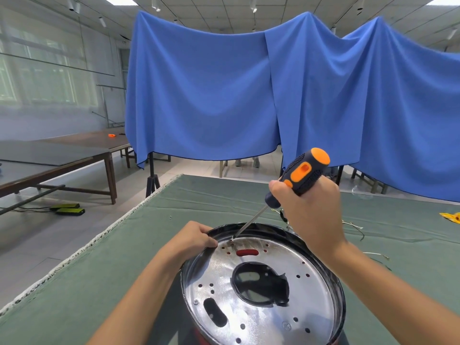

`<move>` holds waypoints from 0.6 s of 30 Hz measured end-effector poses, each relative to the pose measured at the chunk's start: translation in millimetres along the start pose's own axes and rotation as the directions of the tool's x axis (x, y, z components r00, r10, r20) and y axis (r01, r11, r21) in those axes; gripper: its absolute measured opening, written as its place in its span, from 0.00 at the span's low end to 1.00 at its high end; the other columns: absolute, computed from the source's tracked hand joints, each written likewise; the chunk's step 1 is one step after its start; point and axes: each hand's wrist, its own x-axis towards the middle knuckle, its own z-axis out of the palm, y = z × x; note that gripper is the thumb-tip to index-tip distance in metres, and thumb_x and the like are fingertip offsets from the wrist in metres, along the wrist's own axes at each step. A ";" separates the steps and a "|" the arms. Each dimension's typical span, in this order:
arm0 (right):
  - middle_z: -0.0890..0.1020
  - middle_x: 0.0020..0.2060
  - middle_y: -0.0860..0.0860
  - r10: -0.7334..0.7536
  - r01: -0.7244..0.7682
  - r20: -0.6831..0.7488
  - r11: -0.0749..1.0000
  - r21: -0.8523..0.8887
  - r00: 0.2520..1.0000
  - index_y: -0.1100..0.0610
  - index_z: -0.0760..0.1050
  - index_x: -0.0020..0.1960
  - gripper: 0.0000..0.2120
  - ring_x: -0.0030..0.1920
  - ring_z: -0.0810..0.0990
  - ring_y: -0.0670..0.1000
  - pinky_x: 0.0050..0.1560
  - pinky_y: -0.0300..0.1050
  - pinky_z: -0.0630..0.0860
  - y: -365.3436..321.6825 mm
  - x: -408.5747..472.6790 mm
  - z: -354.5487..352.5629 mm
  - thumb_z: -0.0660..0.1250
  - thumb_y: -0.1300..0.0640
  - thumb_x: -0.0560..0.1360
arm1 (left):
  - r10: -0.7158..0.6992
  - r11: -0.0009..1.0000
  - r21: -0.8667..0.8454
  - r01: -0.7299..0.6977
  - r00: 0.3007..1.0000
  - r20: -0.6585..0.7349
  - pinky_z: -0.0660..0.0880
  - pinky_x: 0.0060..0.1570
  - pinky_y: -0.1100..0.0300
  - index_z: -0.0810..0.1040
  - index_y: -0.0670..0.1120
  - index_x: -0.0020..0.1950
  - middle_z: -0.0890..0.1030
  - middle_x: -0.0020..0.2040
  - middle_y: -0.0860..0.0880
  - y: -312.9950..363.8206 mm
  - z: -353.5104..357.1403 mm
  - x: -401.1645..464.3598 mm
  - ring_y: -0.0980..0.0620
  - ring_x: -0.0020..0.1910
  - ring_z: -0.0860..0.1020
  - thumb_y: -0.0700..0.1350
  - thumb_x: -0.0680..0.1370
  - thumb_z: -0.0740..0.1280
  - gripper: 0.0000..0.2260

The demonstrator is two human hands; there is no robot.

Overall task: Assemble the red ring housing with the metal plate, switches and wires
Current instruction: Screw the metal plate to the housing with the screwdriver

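Observation:
A round shiny metal plate [308,295] with a large centre hole and several small holes sits inside a dark-rimmed housing [341,302]; red shows through a slot near its far edge and at the bottom. My left hand [193,239] grips the housing's far-left rim. My right hand [308,207] grips a black-and-orange screwdriver [302,174], tilted, with its tip on a screw near the plate's far-left edge.
The work sits on a green cloth-covered table [124,265] whose left edge drops to the floor. Loose wires [356,227] lie to the right, a yellow item [450,216] at the far right. Blue drapes [224,95] hang behind; wooden tables stand left.

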 end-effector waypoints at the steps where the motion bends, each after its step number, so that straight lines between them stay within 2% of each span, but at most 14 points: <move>1: 0.77 0.27 0.52 0.001 -0.001 0.003 1.000 -0.001 1.000 0.60 0.71 0.28 0.12 0.26 0.74 0.53 0.24 0.39 0.69 0.5 -0.1 0.6 0.66 0.55 0.66 | 0.000 1.000 -0.001 0.000 1.000 0.000 0.70 0.34 0.64 0.80 0.50 0.33 0.78 0.31 0.51 -0.2 0.2 0.3 0.54 0.31 0.75 0.39 0.76 0.69 0.12; 6: 0.76 0.22 0.55 0.004 -0.004 0.031 1.000 -0.014 1.000 0.62 0.74 0.29 0.12 0.24 0.74 0.53 0.24 0.41 0.70 2.2 -1.3 2.7 0.66 0.54 0.66 | 0.003 1.000 -0.014 -0.003 1.000 -0.008 0.70 0.34 0.64 0.80 0.49 0.32 0.77 0.30 0.50 -1.6 1.1 1.4 0.54 0.31 0.74 0.38 0.75 0.69 0.12; 9: 0.76 0.24 0.55 0.013 -0.013 0.043 1.000 -0.013 0.999 0.62 0.73 0.29 0.12 0.25 0.74 0.53 0.23 0.40 0.70 2.1 -1.2 3.7 0.65 0.54 0.66 | 0.002 1.000 -0.011 -0.002 1.000 -0.006 0.69 0.34 0.64 0.80 0.48 0.32 0.77 0.29 0.50 -2.3 0.7 2.0 0.54 0.31 0.74 0.38 0.75 0.69 0.12; 11: 0.77 0.26 0.53 0.024 -0.024 0.048 1.000 -0.006 0.999 0.60 0.72 0.28 0.12 0.25 0.74 0.53 0.24 0.40 0.70 2.2 0.0 4.3 0.66 0.54 0.66 | 0.004 1.000 -0.009 -0.004 1.000 -0.007 0.69 0.33 0.64 0.79 0.49 0.30 0.76 0.28 0.51 -2.9 1.3 2.5 0.55 0.30 0.73 0.38 0.75 0.69 0.14; 16: 0.72 0.19 0.46 0.019 -0.017 0.092 1.000 -0.021 0.996 0.58 0.66 0.26 0.16 0.24 0.69 0.47 0.25 0.35 0.66 1.7 5.8 6.9 0.69 0.60 0.68 | 0.004 1.000 -0.002 -0.004 1.000 -0.007 0.69 0.33 0.66 0.79 0.49 0.31 0.77 0.30 0.51 -3.0 1.7 2.7 0.55 0.30 0.73 0.39 0.75 0.69 0.12; 18: 0.72 0.19 0.47 0.017 -0.013 0.133 0.999 -0.033 0.991 0.58 0.66 0.25 0.16 0.24 0.68 0.46 0.25 0.33 0.66 -1.4 11.5 9.5 0.68 0.58 0.68 | 0.004 1.000 -0.001 -0.004 1.000 -0.006 0.69 0.35 0.64 0.79 0.48 0.31 0.76 0.31 0.49 -3.0 1.8 2.6 0.53 0.31 0.72 0.39 0.75 0.69 0.12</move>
